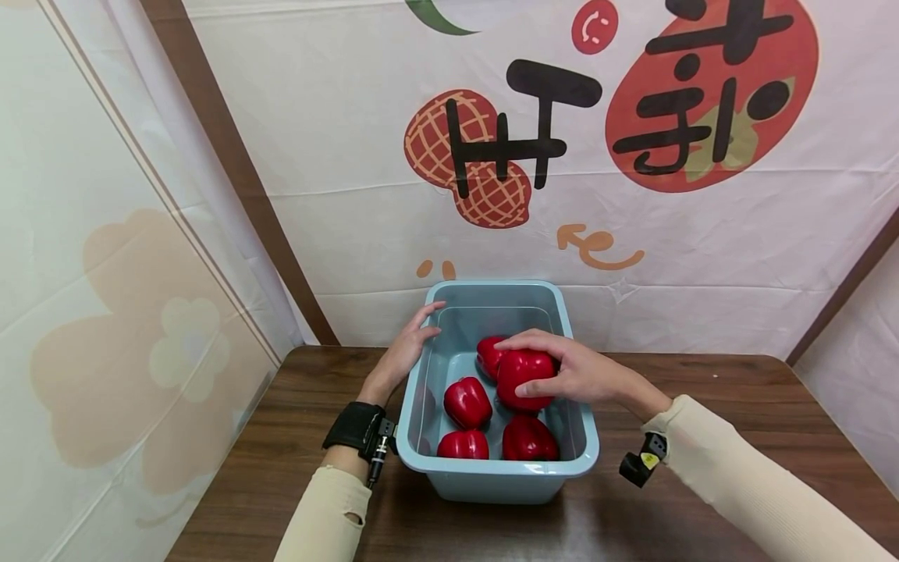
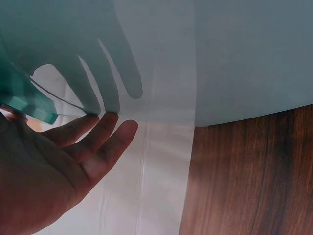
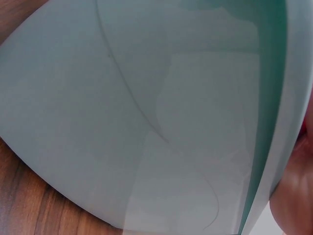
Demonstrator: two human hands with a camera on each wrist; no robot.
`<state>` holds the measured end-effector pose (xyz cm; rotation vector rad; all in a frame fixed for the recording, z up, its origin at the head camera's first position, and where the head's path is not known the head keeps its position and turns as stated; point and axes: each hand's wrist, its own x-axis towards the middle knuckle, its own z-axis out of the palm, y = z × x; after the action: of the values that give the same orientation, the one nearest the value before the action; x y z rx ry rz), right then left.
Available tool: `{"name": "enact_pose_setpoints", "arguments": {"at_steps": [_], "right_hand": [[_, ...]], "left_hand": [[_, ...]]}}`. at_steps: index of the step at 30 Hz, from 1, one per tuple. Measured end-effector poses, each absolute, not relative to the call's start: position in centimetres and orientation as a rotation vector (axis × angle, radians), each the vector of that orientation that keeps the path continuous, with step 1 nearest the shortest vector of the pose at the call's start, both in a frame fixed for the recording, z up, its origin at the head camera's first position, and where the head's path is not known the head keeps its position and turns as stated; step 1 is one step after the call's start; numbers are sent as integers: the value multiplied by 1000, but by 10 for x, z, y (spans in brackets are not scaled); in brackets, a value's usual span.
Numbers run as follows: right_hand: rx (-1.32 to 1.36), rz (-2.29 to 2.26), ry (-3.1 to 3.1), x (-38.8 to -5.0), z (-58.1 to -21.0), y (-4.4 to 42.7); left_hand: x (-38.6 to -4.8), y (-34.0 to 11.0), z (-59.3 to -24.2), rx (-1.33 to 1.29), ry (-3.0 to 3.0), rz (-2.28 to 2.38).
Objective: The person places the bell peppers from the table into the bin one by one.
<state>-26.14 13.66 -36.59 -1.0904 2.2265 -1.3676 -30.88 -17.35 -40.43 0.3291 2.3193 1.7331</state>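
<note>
A light blue plastic bin [image 1: 497,467] stands on the wooden table with several red bell peppers inside. My right hand [image 1: 572,368] reaches over the bin's right rim and grips one red bell pepper [image 1: 523,378] between thumb and fingers. Another pepper [image 1: 488,355] sits just behind it, partly covered. Toward the front lie a pepper [image 1: 467,403] at left and two more by the near wall. My left hand [image 1: 403,351] rests at the bin's left rim; in the left wrist view its extended fingers [image 2: 105,139] touch the outer wall. The right wrist view shows mostly bin wall.
The brown wooden table [image 1: 674,460] extends on both sides of the bin. Behind it hangs a pale printed cloth [image 1: 337,156] with fruit drawings and lettering, close to the bin's far end. Another cloth panel [image 1: 140,351] hangs at left.
</note>
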Motion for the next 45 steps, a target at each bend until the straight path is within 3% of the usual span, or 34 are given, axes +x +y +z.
{"name": "enact_pose_setpoints", "arguments": {"at_steps": [20,27,33,45], "right_hand": [[-1151,-1288,2203,-263,-365,133],[-1189,-1259,2215,-261,-363,132],[-1185,-1236,2220,-260,-362,132],[-1193,-1188,2225,-260,-365,132]], "left_hand": [[-304,-173,-404,338,2375,1750],[-289,-171,-380,341,2337,1728],[-307,-174,-403,344,2339,1746],[-305,-172,-406,346,2365,1771]]}}
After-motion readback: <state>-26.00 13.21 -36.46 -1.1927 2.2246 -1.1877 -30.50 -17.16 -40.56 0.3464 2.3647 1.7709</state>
